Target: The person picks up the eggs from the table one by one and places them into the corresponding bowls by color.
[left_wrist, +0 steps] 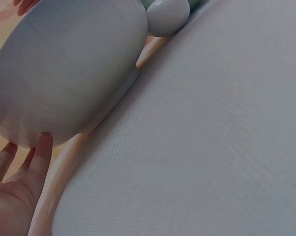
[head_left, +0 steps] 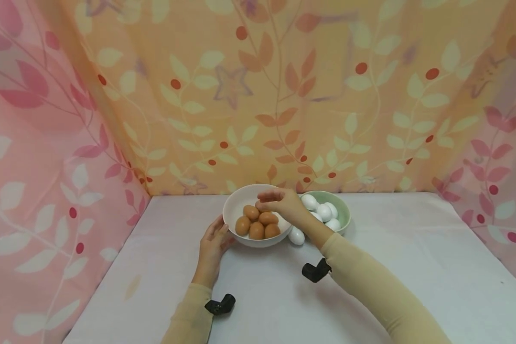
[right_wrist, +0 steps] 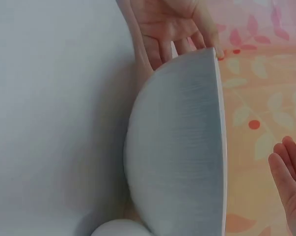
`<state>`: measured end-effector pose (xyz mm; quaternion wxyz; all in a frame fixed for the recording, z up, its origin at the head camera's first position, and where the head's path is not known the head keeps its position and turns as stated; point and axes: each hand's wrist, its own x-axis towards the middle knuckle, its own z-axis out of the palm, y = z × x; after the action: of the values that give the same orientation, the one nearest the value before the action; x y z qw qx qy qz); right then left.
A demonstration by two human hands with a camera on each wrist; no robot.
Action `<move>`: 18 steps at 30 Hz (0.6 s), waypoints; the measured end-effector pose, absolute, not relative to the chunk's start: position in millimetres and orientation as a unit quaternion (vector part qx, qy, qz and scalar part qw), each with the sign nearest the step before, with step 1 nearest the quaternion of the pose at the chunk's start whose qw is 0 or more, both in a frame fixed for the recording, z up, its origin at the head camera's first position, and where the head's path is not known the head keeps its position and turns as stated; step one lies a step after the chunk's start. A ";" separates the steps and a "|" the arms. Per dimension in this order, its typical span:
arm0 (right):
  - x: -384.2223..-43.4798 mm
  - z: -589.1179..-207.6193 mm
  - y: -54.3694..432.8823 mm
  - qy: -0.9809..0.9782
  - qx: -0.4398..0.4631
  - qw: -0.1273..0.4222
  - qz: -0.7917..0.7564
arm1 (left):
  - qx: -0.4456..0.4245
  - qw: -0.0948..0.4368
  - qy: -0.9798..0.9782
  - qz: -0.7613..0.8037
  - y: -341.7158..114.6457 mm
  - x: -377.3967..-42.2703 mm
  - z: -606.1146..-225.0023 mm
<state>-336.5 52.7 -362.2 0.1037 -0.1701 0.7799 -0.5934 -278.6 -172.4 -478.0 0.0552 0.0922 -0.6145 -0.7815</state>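
Note:
A white bowl point(head_left: 260, 242) holds several brown eggs point(head_left: 256, 230). My left hand point(head_left: 211, 246) holds it at its left side, with the thumb at the rim and the fingertips against the outer wall, as the left wrist view shows on the bowl point(left_wrist: 74, 69). Over the bowl's far right part is my right hand point(head_left: 285, 205), its fingers extended above the eggs. In the right wrist view no egg is seen in the right hand point(right_wrist: 292, 182). One brown egg is partly hidden by that hand.
Close behind on the right stands a green bowl point(head_left: 346, 217) with several white eggs point(head_left: 324, 211), partly covered by my right forearm. A single white egg point(head_left: 296, 236) lies on the white tabletop point(head_left: 275, 296) beside the white bowl. Patterned cloth point(head_left: 249, 105) hangs at the back and sides.

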 end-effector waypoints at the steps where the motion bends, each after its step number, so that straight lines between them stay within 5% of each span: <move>1: -333.6 -363.4 56.3 0.781 -0.174 0.099 -0.591 | 0.091 0.056 -0.616 -0.780 -172.4 -278.0 -478.1; 18: -289.0 -374.9 106.4 0.774 -0.170 0.057 -0.607 | 0.091 0.062 -0.622 -0.775 -171.4 -276.7 -476.9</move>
<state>-289.0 106.4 -374.9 0.0568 -0.1700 0.7739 -0.6074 -276.7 -171.4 -476.9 0.0624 0.0905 -0.6218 -0.7754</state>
